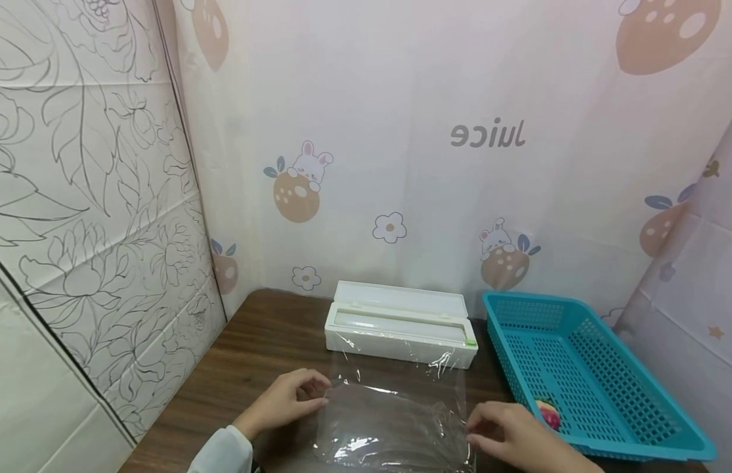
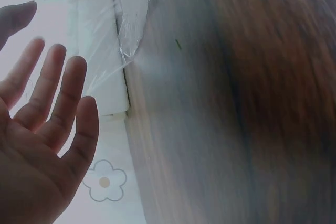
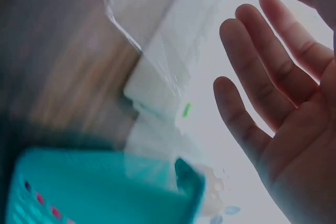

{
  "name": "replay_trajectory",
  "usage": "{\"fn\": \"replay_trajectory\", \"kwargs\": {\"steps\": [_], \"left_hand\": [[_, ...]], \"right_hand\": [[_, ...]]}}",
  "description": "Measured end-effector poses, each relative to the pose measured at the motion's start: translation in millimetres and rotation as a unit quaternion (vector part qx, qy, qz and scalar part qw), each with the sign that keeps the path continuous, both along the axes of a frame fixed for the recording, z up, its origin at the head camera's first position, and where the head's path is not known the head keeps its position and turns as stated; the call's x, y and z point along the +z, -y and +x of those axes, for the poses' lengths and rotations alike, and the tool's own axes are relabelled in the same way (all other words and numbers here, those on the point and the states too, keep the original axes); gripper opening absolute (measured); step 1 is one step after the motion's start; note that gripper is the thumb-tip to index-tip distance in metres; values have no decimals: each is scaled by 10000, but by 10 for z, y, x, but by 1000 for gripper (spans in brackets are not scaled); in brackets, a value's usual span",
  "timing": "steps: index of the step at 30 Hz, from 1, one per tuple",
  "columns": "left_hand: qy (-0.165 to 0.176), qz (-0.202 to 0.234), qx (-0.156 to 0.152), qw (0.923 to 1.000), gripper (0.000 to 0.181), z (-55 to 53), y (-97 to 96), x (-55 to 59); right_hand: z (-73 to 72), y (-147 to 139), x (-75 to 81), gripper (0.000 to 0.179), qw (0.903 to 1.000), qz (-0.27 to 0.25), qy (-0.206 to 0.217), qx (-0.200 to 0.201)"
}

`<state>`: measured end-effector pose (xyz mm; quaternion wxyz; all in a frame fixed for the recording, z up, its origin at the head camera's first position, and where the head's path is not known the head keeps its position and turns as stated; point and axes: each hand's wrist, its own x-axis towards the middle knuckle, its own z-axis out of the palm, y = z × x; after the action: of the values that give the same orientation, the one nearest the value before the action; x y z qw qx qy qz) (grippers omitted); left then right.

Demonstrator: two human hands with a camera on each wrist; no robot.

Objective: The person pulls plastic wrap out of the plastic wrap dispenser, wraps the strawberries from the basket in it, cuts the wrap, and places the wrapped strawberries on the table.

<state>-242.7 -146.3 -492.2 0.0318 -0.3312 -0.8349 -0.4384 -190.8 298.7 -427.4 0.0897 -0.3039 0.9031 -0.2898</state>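
A sheet of clear plastic wrap (image 1: 395, 424) stretches from the front of a white wrap dispenser (image 1: 401, 349) toward me over the dark table. My left hand (image 1: 290, 399) is at the wrap's left edge, its thumb and forefinger apart. At the opposite edge is my right hand (image 1: 507, 430), fingers loosely bent and fingertips right by the film. Both wrist views show spread fingers with nothing between them: the left fingers (image 2: 67, 93) and the right fingers (image 3: 257, 66). The dispenser's lid (image 1: 401, 299) stands raised at the back.
A teal plastic basket (image 1: 628, 368) stands on the right, close to my right hand, with a small red and cream item (image 1: 547, 415) inside. Patterned curtains (image 1: 395, 164) hang behind and beside the wooden table (image 1: 265, 338). A green piece (image 1: 471, 342) sits at the dispenser's right end.
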Motion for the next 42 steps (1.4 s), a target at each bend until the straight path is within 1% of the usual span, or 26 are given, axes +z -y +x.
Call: {"fn": "replay_trajectory", "kwargs": {"steps": [3,6,8,10,12,14,17,20,23,26,29,35,38,40,42], "left_hand": [[-32,-11,106,9999,33,-9,-37,-10],[-13,-21,159,9999,38,-10,-73,-4],[-10,-2,111,9999,39,-8,-96,5],[-87,-12,29,10000,40,-5,-118,13],[-201,-16,-98,9997,38,-6,-139,14],[-294,-49,-215,9993,36,-3,-161,15],[-360,-70,-343,9987,35,6,-185,19],[-315,-107,-371,9988,36,14,-198,19],[-138,-167,-384,9990,36,16,-205,17],[33,-203,-396,9990,37,9,-207,3],[123,-183,-390,9990,36,4,-205,-11],[197,-149,-393,9989,34,8,-195,-38],[270,-145,-398,9987,33,18,-191,-44],[318,-137,-398,9986,32,24,-190,-47],[379,-124,-403,9984,31,29,-191,-49]], "right_hand": [[-18,-82,120,4,9968,34,-769,-216],[-52,-203,255,6,9932,149,-1052,-467],[-92,-308,343,7,9919,263,-1084,-616],[-146,-432,417,11,9903,464,-1035,-796],[-207,-564,464,13,9874,692,-960,-1054],[-270,-698,478,16,9843,878,-867,-1260],[-353,-870,460,20,9808,1084,-628,-1495],[-424,-989,425,26,9816,1152,-293,-1495],[-487,-1063,397,32,9829,1170,88,-1418],[-547,-1100,383,38,9803,1299,573,-1373],[-602,-1100,388,42,9745,1502,1011,-1327],[-676,-1044,401,42,9670,1733,1312,-1326],[-690,-1013,389,40,9611,1799,1563,-1395],[-700,-987,371,39,9537,1900,1807,-1473],[-712,-963,352,40,9436,1986,2102,-1612]]}}
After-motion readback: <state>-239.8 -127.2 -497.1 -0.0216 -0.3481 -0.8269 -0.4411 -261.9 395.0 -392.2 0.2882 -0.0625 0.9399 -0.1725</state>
